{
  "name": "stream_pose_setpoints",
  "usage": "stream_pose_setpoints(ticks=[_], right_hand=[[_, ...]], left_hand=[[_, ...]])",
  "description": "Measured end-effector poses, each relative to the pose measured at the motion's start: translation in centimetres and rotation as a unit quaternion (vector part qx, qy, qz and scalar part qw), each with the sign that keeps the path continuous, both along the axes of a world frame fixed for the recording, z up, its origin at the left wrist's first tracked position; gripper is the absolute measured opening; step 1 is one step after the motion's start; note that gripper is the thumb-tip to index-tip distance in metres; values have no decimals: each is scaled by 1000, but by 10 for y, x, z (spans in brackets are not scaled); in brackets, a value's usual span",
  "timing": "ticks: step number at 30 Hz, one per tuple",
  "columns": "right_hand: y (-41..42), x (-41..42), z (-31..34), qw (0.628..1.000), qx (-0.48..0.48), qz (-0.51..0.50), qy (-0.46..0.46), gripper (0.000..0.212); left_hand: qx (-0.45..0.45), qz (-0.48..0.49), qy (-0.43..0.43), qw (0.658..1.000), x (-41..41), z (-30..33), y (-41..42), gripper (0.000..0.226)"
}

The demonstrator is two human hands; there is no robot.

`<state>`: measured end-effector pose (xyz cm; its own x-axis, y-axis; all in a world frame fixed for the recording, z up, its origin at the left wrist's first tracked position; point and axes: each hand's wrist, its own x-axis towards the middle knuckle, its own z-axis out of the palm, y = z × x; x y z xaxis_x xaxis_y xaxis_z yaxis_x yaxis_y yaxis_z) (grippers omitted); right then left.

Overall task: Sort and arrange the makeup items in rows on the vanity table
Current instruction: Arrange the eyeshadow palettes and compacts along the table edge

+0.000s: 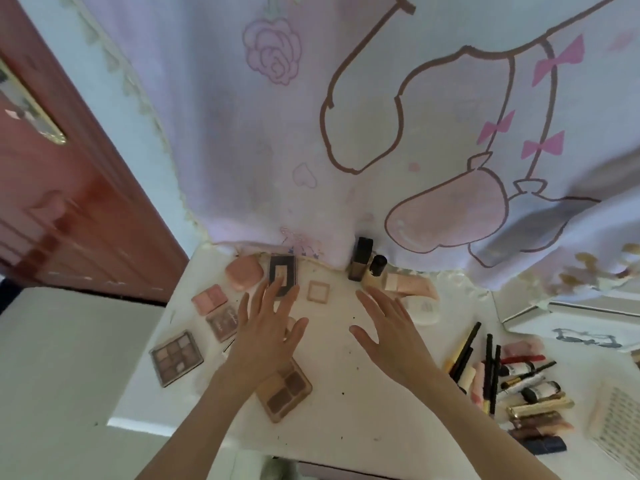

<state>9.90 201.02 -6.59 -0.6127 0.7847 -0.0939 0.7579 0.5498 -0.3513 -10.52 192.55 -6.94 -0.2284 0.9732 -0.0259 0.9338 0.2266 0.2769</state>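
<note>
Both hands hover flat over the white vanity table [339, 403], fingers spread and holding nothing. My left hand [266, 327] is above the palettes, its fingertips over a black compact [282, 271]. My right hand [388, 327] is at the table's middle right. A pink compact [244, 271], a pink blush [209, 298], a small beige square [318, 291] and eyeshadow palettes [176, 356] [287, 389] lie on the left. Two dark-capped bottles [360, 259] stand at the back. Pencils, tubes and lipsticks [512, 386] are piled at the right.
A pink cartoon-print curtain [346, 133] hangs behind the table. A red wooden door [69, 202] stands at the left. A white tray [588, 327] and a perforated white basket [620, 417] sit at the right. Dark specks dot the tabletop.
</note>
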Motion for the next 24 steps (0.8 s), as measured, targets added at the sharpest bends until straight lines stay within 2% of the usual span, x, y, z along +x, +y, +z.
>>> stream_pose_setpoints(ticks=[2,6,11,14,19,24], right_hand=[[14,-6,-12,999,4,43,-3,60],[33,-19,-31,995,16,102,0,61],[48,-34,-59,983,66,169,1,61],[52,-41,-74,973,110,201,14,61],[47,-46,-88,967,156,200,39,59],[39,-57,-91,965,156,201,62,56]], left_hand=[[-11,21,6,1000,3,-14,3,86],[-24,52,37,998,5,-43,7,59],[29,80,48,995,2,-68,4,68],[63,91,65,992,-1,-86,3,60],[85,123,109,983,-11,-106,-10,57],[97,144,81,981,-23,-110,-23,53]])
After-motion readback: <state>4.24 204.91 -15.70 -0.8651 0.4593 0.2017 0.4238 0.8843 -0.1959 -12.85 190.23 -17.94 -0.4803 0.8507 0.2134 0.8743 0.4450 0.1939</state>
